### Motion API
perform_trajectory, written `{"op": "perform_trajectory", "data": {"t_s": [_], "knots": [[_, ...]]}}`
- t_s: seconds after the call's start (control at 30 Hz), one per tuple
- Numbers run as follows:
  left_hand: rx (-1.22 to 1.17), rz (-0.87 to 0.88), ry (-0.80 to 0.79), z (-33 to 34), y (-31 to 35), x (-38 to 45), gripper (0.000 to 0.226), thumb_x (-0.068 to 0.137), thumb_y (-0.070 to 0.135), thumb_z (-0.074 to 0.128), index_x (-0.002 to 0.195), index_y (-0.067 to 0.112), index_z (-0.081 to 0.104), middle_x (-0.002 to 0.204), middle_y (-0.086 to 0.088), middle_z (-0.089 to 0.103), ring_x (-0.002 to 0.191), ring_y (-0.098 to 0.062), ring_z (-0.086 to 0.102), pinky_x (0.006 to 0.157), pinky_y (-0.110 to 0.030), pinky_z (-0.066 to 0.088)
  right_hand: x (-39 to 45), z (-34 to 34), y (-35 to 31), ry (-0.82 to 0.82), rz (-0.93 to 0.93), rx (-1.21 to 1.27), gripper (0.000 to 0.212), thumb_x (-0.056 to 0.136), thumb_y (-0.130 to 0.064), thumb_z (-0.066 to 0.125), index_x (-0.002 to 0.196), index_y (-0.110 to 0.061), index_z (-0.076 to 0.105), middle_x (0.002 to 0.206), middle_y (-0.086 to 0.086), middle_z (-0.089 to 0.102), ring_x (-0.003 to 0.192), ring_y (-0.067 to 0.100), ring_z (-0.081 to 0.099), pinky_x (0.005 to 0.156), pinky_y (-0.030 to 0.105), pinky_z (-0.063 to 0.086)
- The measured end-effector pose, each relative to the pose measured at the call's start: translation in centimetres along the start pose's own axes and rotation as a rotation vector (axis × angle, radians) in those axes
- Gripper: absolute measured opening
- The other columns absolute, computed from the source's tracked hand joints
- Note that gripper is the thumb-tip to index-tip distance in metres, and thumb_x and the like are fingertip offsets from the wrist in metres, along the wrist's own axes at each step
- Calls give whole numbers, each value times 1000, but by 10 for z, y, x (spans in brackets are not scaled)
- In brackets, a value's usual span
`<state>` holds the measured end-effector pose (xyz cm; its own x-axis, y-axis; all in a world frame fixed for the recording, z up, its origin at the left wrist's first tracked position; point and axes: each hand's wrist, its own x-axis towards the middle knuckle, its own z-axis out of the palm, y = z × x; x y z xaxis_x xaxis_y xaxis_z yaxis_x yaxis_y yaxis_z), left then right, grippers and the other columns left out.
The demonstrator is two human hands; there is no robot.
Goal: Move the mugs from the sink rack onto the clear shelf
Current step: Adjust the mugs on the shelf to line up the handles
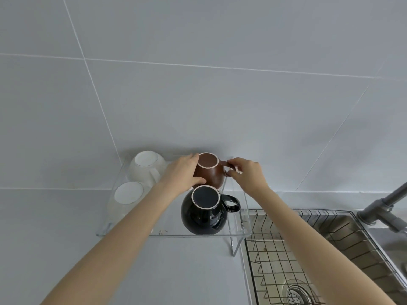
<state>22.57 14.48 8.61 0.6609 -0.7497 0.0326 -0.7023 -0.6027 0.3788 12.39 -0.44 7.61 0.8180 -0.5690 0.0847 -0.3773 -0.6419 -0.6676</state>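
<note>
A brown mug [209, 172] stands upside down at the back right of the clear shelf [176, 234]. My left hand [181, 170] cups its left side. My right hand [244, 172] pinches its handle on the right. A black mug [203, 213] sits upside down just in front of it, handle pointing right. Two white mugs [146, 167] [127, 194] rest upside down on the shelf's left half. The wire sink rack [286, 249] over the sink holds no mugs in view.
The steel sink [343, 241] with its drain [295, 293] lies at the lower right. A grey faucet [383, 205] rises at the right edge. A grey tiled wall stands behind the shelf, and grey counter lies to the left and in front.
</note>
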Motion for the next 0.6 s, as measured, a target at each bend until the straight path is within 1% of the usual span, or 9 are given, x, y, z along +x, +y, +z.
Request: {"op": "perform_trajectory", "data": {"t_s": [0.07,0.1,0.13,0.2,0.27,0.33,0.4,0.5,0.6], "knots": [[31,22,41,-10,-2,-9,77,78,40,66,142,17,30,149,-3,39,135,-24,38,105,-40,38,-4,-12,-13,-99,7,-62,49,84,-14,60,130,-9,45,127,16,59,116,29,53,98,30,38],[-37,19,55,-18,-6,-15,76,77,39,67,141,18,32,149,-2,40,135,-22,39,107,-36,37,-8,-16,-21,-102,-14,-42,53,85,-15,59,133,-10,39,132,15,55,120,29,50,95,26,36],[-148,5,60,-28,-11,-22,73,75,38,70,138,19,38,145,-2,45,130,-21,45,104,-29,39,-17,-20,-31,-73,-64,-2,50,86,-14,57,133,-10,40,132,14,54,120,27,51,91,21,35],[-351,-36,9,-50,-27,-42,62,72,32,75,128,20,52,135,3,54,116,-18,55,89,-16,44,-42,-19,-55,13,-179,95,33,86,-9,55,119,-9,55,120,11,64,108,24,59,85,18,38],[-378,-70,-72,-68,-52,-62,55,67,32,77,119,24,61,130,3,59,114,-11,54,94,-20,41,-69,-5,-79,17,-260,196,18,85,-7,56,100,-9,66,98,9,72,90,19,65,85,25,47],[-389,-122,-110,-78,-72,-78,57,51,47,76,106,36,63,126,5,62,116,-9,53,102,-27,39,-92,18,-90,-70,-290,247,16,86,-10,58,98,-10,68,91,5,74,82,13,66,82,23,52],[-469,-184,-137,-81,-88,-95,64,39,51,72,101,42,60,123,8,62,119,-8,53,106,-28,39,-109,49,-99,-140,-290,224,18,86,-16,60,101,-9,67,93,9,75,84,16,69,84,29,54],[-512,-198,-181,-73,-106,-112,85,36,44,75,118,30,56,125,4,60,122,-11,52,111,-32,37,-122,88,-108,-204,-213,131,29,84,-28,62,105,-9,63,100,13,73,95,28,67,87,42,52],[-510,-163,-151,-65,-113,-116,80,39,42,78,115,39,52,126,2,61,122,-11,53,112,-36,37,-125,106,-111,-181,-164,52,35,83,-34,60,109,-10,60,103,14,71,99,32,63,85,41,51]]}}
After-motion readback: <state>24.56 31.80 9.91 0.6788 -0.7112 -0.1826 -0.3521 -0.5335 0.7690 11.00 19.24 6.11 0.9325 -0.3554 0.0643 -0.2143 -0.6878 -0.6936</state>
